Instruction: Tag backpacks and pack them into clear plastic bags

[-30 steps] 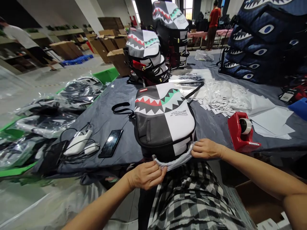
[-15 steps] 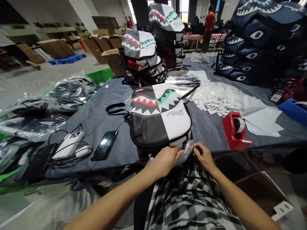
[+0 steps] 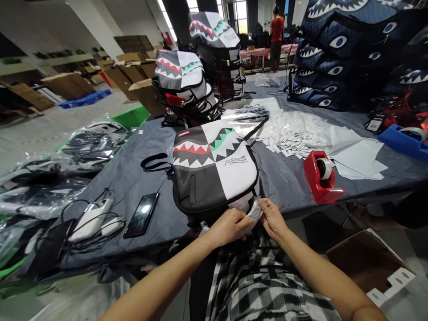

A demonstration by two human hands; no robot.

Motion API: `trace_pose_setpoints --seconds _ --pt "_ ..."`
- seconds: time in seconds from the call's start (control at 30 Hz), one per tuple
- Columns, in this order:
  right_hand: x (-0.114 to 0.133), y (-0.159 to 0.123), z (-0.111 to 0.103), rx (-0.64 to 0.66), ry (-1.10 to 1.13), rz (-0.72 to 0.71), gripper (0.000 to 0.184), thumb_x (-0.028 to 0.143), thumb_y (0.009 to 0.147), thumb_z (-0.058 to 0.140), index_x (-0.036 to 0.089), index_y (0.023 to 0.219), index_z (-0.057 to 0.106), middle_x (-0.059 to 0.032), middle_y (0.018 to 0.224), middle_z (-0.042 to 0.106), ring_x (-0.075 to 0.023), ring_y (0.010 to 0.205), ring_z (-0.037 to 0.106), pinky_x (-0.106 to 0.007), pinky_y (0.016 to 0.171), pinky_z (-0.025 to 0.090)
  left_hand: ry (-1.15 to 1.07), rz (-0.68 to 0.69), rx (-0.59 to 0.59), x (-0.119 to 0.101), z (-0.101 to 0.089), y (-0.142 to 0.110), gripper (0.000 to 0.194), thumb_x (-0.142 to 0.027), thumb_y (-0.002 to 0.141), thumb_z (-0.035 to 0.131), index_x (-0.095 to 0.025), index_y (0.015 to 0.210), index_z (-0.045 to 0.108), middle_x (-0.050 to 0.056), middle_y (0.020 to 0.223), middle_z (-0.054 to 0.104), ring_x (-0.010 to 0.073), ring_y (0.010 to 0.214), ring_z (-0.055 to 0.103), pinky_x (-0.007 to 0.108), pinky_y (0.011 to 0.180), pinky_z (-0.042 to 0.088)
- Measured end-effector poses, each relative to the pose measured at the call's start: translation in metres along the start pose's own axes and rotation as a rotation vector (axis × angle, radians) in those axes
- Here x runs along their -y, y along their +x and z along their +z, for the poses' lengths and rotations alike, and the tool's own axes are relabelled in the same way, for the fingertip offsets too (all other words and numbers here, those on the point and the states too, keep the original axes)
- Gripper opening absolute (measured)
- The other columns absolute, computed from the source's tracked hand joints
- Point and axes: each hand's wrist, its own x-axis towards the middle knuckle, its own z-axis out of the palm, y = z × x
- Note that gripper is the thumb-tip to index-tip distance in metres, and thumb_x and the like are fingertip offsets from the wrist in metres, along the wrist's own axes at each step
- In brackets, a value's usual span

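A grey and white backpack (image 3: 217, 165) with a zigzag-tooth print lies flat in front of me, its near end at the table edge. At its near right corner is a crumpled, translucent plastic wrap (image 3: 254, 209). My left hand (image 3: 230, 227) is closed on the left part of this wrap, just below the bag's edge. With fingertips pinched together, my right hand (image 3: 272, 217) grips the wrap's right end. What lies under the wrap and my left fingers is hidden. A black strap (image 3: 155, 164) sticks out on the bag's left side.
On the right stands a red tape dispenser (image 3: 323, 178) beside white paper sheets (image 3: 361, 158) and a heap of small white packets (image 3: 294, 131). A phone (image 3: 141, 215) and a white charger (image 3: 92, 220) with cables lie left. Stacked backpacks (image 3: 183, 84) and blue backpacks (image 3: 337, 53) stand behind.
My right hand has shifted closer to my left, its fingers now pinching the wrap. The whole view has swung slightly to the right; the backpack stays on the table.
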Motion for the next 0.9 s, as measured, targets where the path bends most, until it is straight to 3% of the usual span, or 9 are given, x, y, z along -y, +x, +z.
trace_pose_setpoints --seconds 0.17,0.3,0.4,0.5,0.57,0.63,0.7,0.73,0.9 --pt "-0.022 0.002 0.017 -0.162 0.055 -0.106 0.061 0.070 0.059 0.080 0.023 0.081 0.050 0.0059 0.067 0.053 -0.0116 0.061 0.046 -0.024 0.060 0.042 0.432 0.151 -0.166 -0.006 0.004 -0.008 0.037 -0.036 0.095 0.054 -0.015 0.066 0.061 0.004 0.061 0.066 0.0144 0.059 0.062 0.023 0.054 0.037" --pt "-0.031 0.017 0.022 -0.231 -0.131 -0.223 0.055 0.073 0.071 0.067 0.023 0.081 0.046 0.0064 0.066 0.047 -0.0116 0.060 0.043 -0.023 0.057 0.039 0.783 0.185 -0.287 -0.001 0.009 -0.009 0.024 -0.034 0.093 0.062 -0.018 0.074 0.063 0.000 0.058 0.062 0.0150 0.057 0.062 0.024 0.051 0.030" --pt "-0.022 0.021 0.007 -0.172 -0.403 -0.346 0.046 0.068 0.082 0.059 0.024 0.082 0.046 0.0057 0.066 0.047 -0.0122 0.059 0.044 -0.023 0.054 0.040 0.946 0.227 -0.345 0.005 0.011 -0.008 0.020 -0.036 0.094 0.060 -0.021 0.081 0.065 -0.002 0.057 0.062 0.0160 0.056 0.063 0.024 0.050 0.030" --pt "0.010 0.015 -0.017 -0.169 -0.743 -0.650 0.031 0.054 0.091 0.058 0.023 0.092 0.051 -0.0006 0.080 0.057 -0.0161 0.071 0.055 -0.027 0.063 0.048 0.986 0.203 -0.313 0.006 0.012 -0.008 0.020 -0.036 0.096 0.057 -0.020 0.088 0.067 0.002 0.062 0.067 0.0204 0.060 0.067 0.026 0.052 0.034" --pt "0.038 0.012 -0.027 -0.003 -0.994 -0.956 0.019 0.040 0.097 0.055 0.022 0.103 0.056 -0.0068 0.095 0.064 -0.0191 0.089 0.061 -0.033 0.078 0.051 0.984 0.200 -0.288 0.005 0.012 -0.008 0.020 -0.034 0.097 0.055 -0.019 0.092 0.067 0.005 0.068 0.071 0.0233 0.064 0.069 0.028 0.053 0.037" --pt "0.063 0.012 -0.026 0.446 -1.243 -1.208 0.016 0.032 0.101 0.052 0.022 0.112 0.059 -0.0097 0.104 0.067 -0.0205 0.104 0.061 -0.036 0.090 0.049 0.981 0.222 -0.286 0.003 0.012 -0.007 0.018 -0.032 0.097 0.055 -0.018 0.098 0.067 0.007 0.075 0.074 0.0248 0.068 0.072 0.028 0.055 0.039" --pt "0.078 0.018 -0.016 0.915 -1.425 -1.334 0.019 0.028 0.102 0.051 0.021 0.116 0.060 -0.0096 0.105 0.070 -0.0202 0.108 0.061 -0.036 0.093 0.047 0.982 0.247 -0.307 0.003 0.013 -0.006 0.018 -0.030 0.097 0.056 -0.017 0.104 0.065 0.008 0.078 0.076 0.0250 0.068 0.072 0.028 0.055 0.039" --pt "0.082 0.022 -0.009 1.059 -1.491 -1.364 0.018 0.026 0.102 0.050 0.020 0.114 0.061 -0.0091 0.101 0.070 -0.0194 0.104 0.061 -0.035 0.091 0.047 0.987 0.262 -0.323 0.004 0.014 -0.005 0.017 -0.030 0.097 0.057 -0.017 0.105 0.065 0.007 0.078 0.076 0.0245 0.067 0.072 0.028 0.054 0.039" --pt "0.077 0.035 0.017 1.214 -1.669 -1.472 0.019 0.020 0.100 0.045 0.018 0.086 0.058 -0.0026 0.073 0.061 -0.0160 0.071 0.054 -0.031 0.073 0.040 1.073 0.480 -0.496 0.024 0.013 -0.011 0.021 -0.031 0.097 0.060 -0.016 0.082 0.060 0.004 0.064 0.068 0.0183 0.057 0.064 0.028 0.053 0.036"
